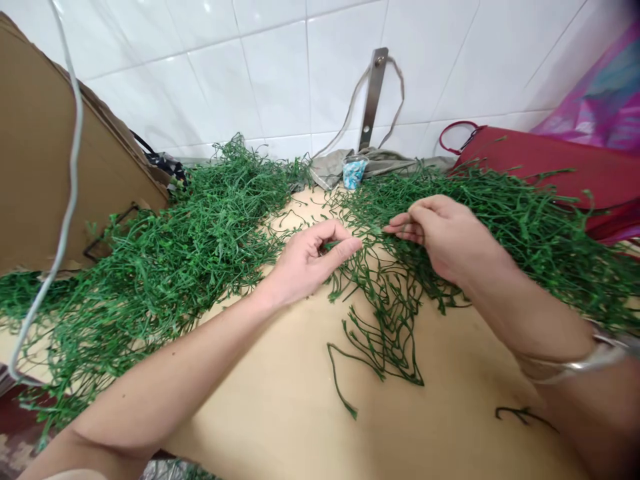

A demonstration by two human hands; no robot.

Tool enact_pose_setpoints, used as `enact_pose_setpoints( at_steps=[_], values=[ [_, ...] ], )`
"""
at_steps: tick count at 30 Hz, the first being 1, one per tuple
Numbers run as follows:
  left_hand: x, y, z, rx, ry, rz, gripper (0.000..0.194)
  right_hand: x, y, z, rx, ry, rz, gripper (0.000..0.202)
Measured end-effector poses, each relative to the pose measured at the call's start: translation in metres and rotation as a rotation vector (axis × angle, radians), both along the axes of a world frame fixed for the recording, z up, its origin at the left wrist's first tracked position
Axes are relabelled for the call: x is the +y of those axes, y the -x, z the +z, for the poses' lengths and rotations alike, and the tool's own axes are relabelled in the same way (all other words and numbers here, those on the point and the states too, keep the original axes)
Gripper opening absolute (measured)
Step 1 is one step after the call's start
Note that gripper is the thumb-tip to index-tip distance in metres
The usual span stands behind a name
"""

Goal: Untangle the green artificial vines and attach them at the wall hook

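My left hand [316, 259] is curled over the middle of the table, thumb and forefinger tips nearly meeting. To its right, my right hand [443, 233] has its fingers pressed together, pointing toward the left one. What either pinch holds is too fine to make out among the green strands. Just below them lies a loose bunch of thin green artificial stems [395, 327], bent, with small tufted ends. A larger heap of green stems [200, 227] fills the left side. Another heap of stems [530, 233] spreads behind and beyond my right hand.
A cardboard box [65, 153] stands at left, with a white cable [75, 147] hanging before it. By the tiled wall are a blue-and-white cup [354, 173], a metal bracket [374, 100] and a red bag [545, 160]. A dark sprig [523, 415] lies on the table [280, 400].
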State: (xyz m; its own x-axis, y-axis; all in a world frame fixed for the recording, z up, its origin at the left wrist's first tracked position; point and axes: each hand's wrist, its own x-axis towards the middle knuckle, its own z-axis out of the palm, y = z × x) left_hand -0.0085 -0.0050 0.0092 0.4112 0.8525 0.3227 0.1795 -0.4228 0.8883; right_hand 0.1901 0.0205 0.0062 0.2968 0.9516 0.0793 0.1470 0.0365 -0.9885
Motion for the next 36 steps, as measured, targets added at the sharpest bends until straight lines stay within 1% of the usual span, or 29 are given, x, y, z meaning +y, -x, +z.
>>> enact_pose_setpoints(
  at_steps=[2,4,5,7,8,10,12,15,18,19,21,22,24,27,29,30,32,34,36],
  values=[
    [0.0,-0.002,0.0,-0.044,0.02,0.031,0.024,0.0,-0.004,0.007,0.036,-0.081,0.02,0.016],
    [0.003,-0.002,-0.004,-0.08,0.041,0.111,0.024,-0.008,0.0,0.015,0.008,-0.193,0.097,0.014],
    [0.005,-0.001,-0.006,-0.092,0.044,0.157,0.025,-0.014,0.004,0.018,-0.044,-0.217,0.146,0.014],
    [0.008,0.0,-0.01,-0.106,0.039,0.232,0.026,-0.025,0.014,0.023,-0.196,-0.189,0.244,0.008],
    [0.009,0.0,-0.011,-0.11,0.029,0.25,0.025,-0.03,0.018,0.024,-0.276,-0.159,0.282,0.004],
    [0.008,0.0,-0.013,-0.113,0.012,0.249,0.023,-0.035,0.025,0.021,-0.375,-0.116,0.309,0.011],
    [0.006,-0.002,-0.015,-0.109,0.0,0.203,0.018,-0.035,0.028,0.015,-0.364,-0.1,0.307,0.016],
    [0.002,-0.005,-0.019,-0.087,-0.015,0.141,0.014,-0.031,0.029,0.005,-0.218,-0.046,0.365,0.019],
    [0.001,-0.004,-0.021,-0.021,-0.051,0.182,0.018,-0.028,0.026,0.001,-0.095,0.005,0.429,0.018],
    [0.002,-0.003,-0.02,0.004,-0.058,0.206,0.02,-0.028,0.025,0.002,-0.094,0.013,0.437,0.016],
    [0.004,-0.001,-0.019,0.036,-0.059,0.227,0.022,-0.027,0.023,0.004,-0.169,0.019,0.445,0.012],
    [0.005,0.0,-0.019,0.046,-0.052,0.216,0.023,-0.027,0.023,0.004,-0.241,0.007,0.434,0.011],
    [0.006,0.001,-0.019,0.065,-0.043,0.163,0.023,-0.027,0.024,0.004,-0.428,-0.081,0.35,0.011],
    [0.006,-0.002,-0.019,0.08,-0.077,0.122,0.021,-0.024,0.026,-0.003,-0.725,-0.336,0.184,0.021],
    [0.003,-0.003,-0.016,0.07,-0.114,0.137,0.019,-0.019,0.022,-0.009,-0.869,-0.454,0.166,0.022],
    [0.001,-0.004,-0.013,0.063,-0.136,0.142,0.019,-0.016,0.018,-0.011,-0.917,-0.472,0.17,0.023],
    [-0.004,-0.004,-0.005,0.052,-0.182,0.136,0.02,-0.009,0.006,-0.013,-0.948,-0.438,0.15,0.025],
    [-0.006,-0.002,0.003,0.018,-0.202,0.134,0.02,-0.004,-0.007,-0.011,-0.895,-0.37,0.078,0.025],
    [-0.005,0.0,0.005,-0.056,-0.145,0.167,0.021,-0.003,-0.014,-0.005,-0.769,-0.301,0.013,0.021]
  ],
)
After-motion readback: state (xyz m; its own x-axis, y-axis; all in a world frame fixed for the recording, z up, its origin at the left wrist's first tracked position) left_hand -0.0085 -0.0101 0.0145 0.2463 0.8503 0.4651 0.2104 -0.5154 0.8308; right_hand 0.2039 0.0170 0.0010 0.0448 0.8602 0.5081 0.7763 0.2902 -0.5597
